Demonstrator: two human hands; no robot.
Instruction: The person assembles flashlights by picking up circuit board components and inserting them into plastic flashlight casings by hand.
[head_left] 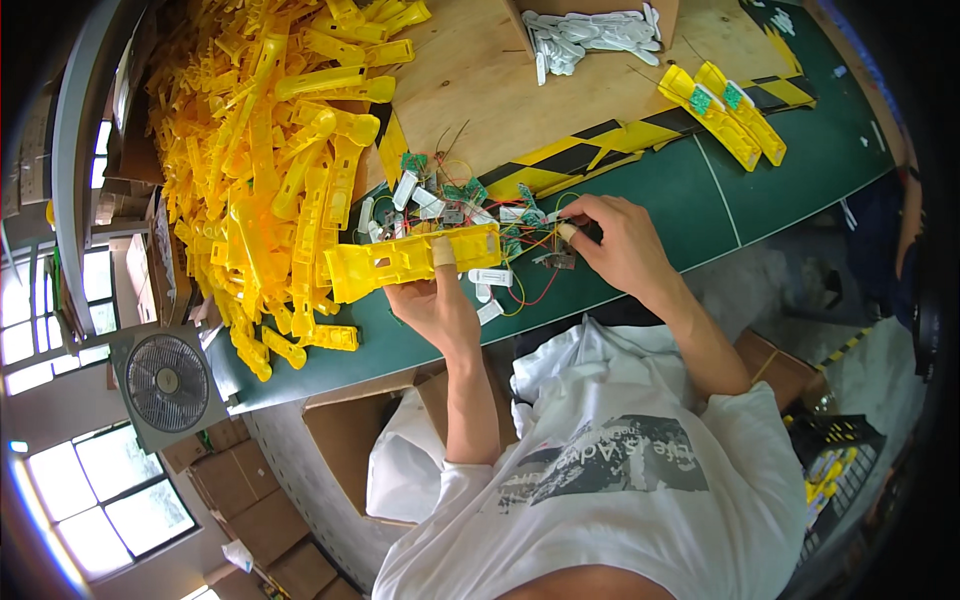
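My left hand grips a long yellow plastic housing, its hollow side and cut-outs showing. The thumb, with a pale covering round its tip, presses on the housing. To its right, my right hand is closed in a pinch at the edge of a tangle of wired parts; its fingertips seem to be on a thin wire, though the exact spot is hard to make out. That tangle holds green circuit boards, red and yellow wires and white plastic cases, partly behind the housing.
A large heap of yellow housings covers the table's left. Two yellow housings with circuit boards lie at the far right. An open box of white pieces stands at the back. Black-and-yellow tape edges the wooden board.
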